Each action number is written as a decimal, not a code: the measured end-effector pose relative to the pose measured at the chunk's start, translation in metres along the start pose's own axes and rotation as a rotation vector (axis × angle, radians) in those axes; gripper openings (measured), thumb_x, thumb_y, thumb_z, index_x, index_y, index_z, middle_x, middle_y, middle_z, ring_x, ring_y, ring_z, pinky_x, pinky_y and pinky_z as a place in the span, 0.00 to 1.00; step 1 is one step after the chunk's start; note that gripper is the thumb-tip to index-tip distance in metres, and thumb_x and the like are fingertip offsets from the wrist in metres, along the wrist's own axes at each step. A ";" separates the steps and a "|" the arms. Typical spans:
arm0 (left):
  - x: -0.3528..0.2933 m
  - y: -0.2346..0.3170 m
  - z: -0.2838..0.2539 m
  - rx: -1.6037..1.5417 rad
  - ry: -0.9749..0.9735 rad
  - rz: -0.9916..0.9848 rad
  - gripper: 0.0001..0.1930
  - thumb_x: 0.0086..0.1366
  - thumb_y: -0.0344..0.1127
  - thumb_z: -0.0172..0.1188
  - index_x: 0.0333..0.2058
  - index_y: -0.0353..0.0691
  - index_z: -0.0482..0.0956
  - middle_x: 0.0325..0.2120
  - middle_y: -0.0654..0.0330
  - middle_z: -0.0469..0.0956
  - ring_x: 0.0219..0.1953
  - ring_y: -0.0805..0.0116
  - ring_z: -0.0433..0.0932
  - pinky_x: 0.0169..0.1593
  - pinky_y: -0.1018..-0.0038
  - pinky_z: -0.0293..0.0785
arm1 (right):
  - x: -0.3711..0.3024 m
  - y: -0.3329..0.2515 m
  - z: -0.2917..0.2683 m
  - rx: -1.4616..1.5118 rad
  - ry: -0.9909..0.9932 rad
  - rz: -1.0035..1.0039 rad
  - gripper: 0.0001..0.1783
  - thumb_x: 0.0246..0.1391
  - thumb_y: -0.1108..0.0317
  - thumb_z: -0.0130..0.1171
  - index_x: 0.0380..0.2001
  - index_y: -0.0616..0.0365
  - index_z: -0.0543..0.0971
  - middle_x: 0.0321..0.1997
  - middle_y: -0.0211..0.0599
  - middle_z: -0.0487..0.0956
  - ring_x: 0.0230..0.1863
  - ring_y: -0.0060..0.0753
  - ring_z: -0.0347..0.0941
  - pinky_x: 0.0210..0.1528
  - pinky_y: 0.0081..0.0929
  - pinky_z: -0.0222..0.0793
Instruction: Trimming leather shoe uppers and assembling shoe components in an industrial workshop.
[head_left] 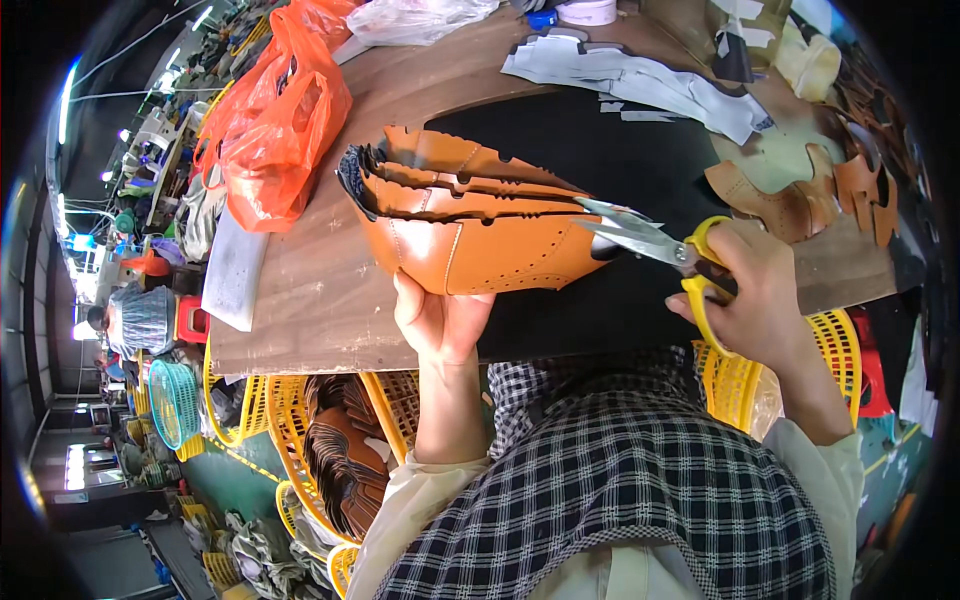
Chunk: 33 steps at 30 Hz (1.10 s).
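Tan, leather-like stack (500, 245) of curved, punched pieces noted just above the centre of my remote view, raised over the table (300, 325) and its black mat (560, 330). I record the long axis as running from between nine and ten o'clock down to between three and four. Left hand (442, 318) is the nearer: partly closed on the lower edge, thumb against the near face, fingers largely hidden; from it the stack lies toward one o'clock. Right hand (755, 290) is curled through the handles of yellow-handled scissors (642, 236), and from it the stack lies toward ten o'clock. Governing relation: the blades, slightly parted, meet the stack's three-to-four-o'clock end; I cannot tell whether material sits between them. Loose tan pieces (765, 205) lie between two and three o'clock.
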<state>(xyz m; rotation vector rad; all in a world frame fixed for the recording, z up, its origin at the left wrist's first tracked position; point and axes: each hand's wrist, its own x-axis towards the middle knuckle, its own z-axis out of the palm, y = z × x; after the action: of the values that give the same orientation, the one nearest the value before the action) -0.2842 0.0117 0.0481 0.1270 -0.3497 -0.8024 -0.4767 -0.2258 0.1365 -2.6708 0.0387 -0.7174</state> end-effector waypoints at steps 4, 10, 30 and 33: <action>-0.003 -0.004 0.002 0.128 0.103 0.013 0.40 0.55 0.51 0.66 0.63 0.46 0.58 0.63 0.59 0.61 0.64 0.58 0.59 0.64 0.52 0.54 | 0.013 0.000 0.002 -0.050 -0.001 -0.085 0.22 0.31 0.62 0.74 0.27 0.58 0.73 0.24 0.38 0.72 0.25 0.45 0.71 0.26 0.36 0.64; -0.007 -0.014 0.004 0.117 0.065 -0.050 0.39 0.57 0.53 0.64 0.63 0.45 0.59 0.61 0.59 0.63 0.63 0.58 0.62 0.62 0.54 0.58 | 0.030 -0.003 0.001 -0.172 -0.013 -0.163 0.23 0.31 0.57 0.72 0.27 0.58 0.74 0.25 0.37 0.74 0.27 0.43 0.72 0.29 0.37 0.65; -0.006 -0.016 0.007 -0.084 0.014 -0.095 0.36 0.58 0.52 0.63 0.62 0.45 0.61 0.60 0.59 0.65 0.61 0.59 0.64 0.63 0.56 0.59 | 0.036 -0.004 0.000 0.004 -0.073 -0.157 0.24 0.34 0.52 0.72 0.19 0.57 0.71 0.19 0.35 0.73 0.21 0.42 0.72 0.24 0.36 0.62; -0.005 -0.016 0.007 -0.081 0.019 -0.101 0.36 0.59 0.52 0.62 0.61 0.45 0.62 0.59 0.59 0.66 0.61 0.59 0.65 0.63 0.56 0.60 | 0.036 -0.003 -0.001 0.009 -0.124 -0.133 0.24 0.36 0.51 0.72 0.18 0.57 0.71 0.18 0.36 0.72 0.21 0.42 0.71 0.23 0.35 0.62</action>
<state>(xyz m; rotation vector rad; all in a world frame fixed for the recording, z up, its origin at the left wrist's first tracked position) -0.3011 0.0041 0.0498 0.0770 -0.2937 -0.9138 -0.4463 -0.2278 0.1551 -2.7224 -0.1759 -0.5884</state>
